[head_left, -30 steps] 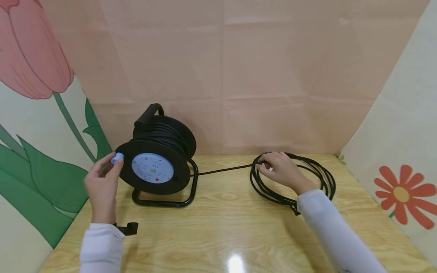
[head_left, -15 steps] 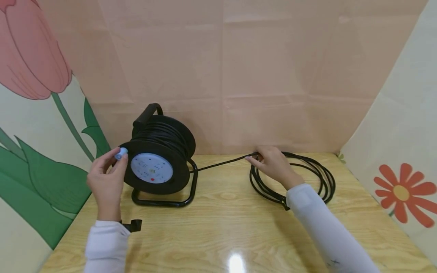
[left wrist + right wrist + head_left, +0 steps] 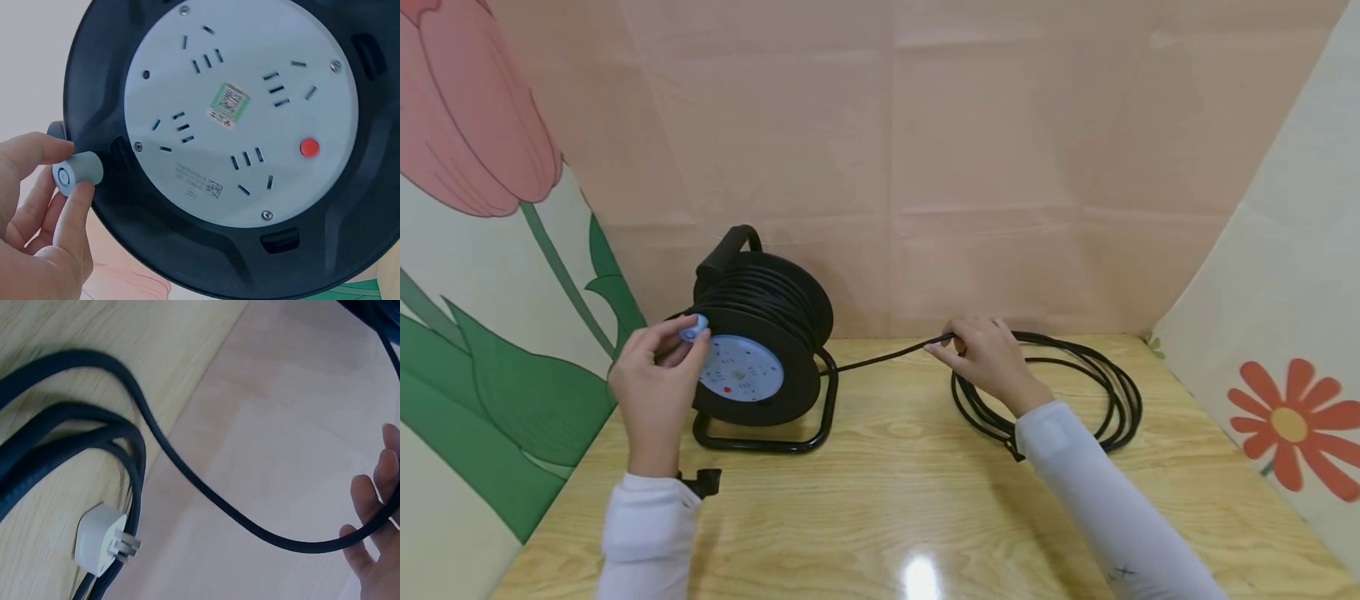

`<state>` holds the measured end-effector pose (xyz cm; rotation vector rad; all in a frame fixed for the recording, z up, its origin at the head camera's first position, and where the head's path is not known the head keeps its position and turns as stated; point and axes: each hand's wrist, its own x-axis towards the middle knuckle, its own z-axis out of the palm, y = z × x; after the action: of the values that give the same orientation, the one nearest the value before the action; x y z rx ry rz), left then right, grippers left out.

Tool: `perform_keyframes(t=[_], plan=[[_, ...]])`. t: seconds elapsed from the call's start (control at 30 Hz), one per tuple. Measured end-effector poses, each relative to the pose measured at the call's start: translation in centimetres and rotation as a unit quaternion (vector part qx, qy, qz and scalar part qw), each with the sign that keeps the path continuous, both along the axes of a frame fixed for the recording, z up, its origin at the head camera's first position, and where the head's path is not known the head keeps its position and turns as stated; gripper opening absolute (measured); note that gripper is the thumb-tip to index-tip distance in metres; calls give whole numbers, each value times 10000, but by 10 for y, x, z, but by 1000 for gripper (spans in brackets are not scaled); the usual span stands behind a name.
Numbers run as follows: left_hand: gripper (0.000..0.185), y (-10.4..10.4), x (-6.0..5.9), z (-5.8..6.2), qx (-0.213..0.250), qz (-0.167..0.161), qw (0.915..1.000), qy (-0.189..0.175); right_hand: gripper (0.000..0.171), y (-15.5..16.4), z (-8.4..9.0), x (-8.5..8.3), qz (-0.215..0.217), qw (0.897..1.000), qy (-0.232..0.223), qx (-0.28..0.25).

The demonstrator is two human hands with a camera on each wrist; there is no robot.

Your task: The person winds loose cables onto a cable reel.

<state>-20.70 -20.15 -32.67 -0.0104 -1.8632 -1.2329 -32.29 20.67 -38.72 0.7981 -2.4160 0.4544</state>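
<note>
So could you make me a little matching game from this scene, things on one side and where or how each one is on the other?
Things:
1. crank knob
2. white plug
3. red button
4. carry handle

Places or states:
A. on the pale socket face of the cable reel
B. pinched by the left hand
C. sticking up at the top of the reel
D. lying on the table among the loose cable loops

Pairs: 1-B, 2-D, 3-A, 4-C
</note>
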Motion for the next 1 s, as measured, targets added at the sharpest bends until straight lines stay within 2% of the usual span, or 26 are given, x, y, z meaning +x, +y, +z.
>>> perform_keyframes(t=[0.3,0.47,0.63,0.8,1.0], plan=[[26,8,-5,0,98,-9,9998,150,15,-8,0,-4,299,9995,14,-58],[28,13,-8,0,110,13,9998,182,18,-11,1,-1,185,9997,17,-128],[30,18,-10,0,18,33,10000,45,26,-14,-2,-2,-41,9990,8,-442],[33,23,-11,1,-29,-148,9999,-76,27,-18,-6,-4,-19,9974,-172,-703],[34,30,-11,-1,15,-384,9990,-221,26,-23,-6,-6,83,9984,-249,-503]])
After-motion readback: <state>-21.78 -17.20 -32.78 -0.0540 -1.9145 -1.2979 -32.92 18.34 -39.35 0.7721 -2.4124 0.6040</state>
